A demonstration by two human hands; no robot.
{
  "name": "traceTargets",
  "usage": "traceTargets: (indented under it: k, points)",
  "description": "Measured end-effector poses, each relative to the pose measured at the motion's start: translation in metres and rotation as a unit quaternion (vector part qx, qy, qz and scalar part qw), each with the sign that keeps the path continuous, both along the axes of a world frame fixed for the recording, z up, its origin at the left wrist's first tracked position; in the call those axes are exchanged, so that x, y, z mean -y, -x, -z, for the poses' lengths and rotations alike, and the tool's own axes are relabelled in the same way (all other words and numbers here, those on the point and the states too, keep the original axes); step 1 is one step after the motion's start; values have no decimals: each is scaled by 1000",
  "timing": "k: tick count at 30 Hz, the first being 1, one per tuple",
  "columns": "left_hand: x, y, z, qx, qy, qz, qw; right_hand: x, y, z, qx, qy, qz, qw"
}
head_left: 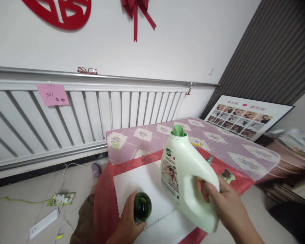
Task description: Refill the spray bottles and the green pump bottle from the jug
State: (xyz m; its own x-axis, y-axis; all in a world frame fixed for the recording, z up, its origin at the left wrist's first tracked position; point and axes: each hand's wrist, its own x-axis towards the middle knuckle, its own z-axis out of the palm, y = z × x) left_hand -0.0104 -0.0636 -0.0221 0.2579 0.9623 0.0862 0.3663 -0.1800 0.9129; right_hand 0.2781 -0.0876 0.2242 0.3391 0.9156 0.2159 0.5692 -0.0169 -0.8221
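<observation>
Holding | left grip (127, 220): pinching one green cap (142, 207) | right grip (222, 196): clasping one jug (184, 176)

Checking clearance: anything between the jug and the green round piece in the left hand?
Nothing visible: the right hand holds the jug, the left hand holds the green round piece, and only the white surface below shows between them.
</observation>
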Motion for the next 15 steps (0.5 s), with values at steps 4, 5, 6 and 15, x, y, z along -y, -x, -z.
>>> traceTargets:
  k: [4, 5, 6, 15]
  points:
    - [-5, -5, -7, 24, 4, -38, 999, 8, -23, -14, 45, 25, -59, 997]
    - [-8, -8, -10, 31, -3, -47, 998, 10, -26, -18, 48, 44, -70, 995]
    - [-11, -10, -13, 38, -13, -55, 998, 12, -28, -21, 49, 64, -81, 993]
    - [-54, -33, -24, 27, -67, -69, 995, 20, -25, -40, 30, 196, -158, 967]
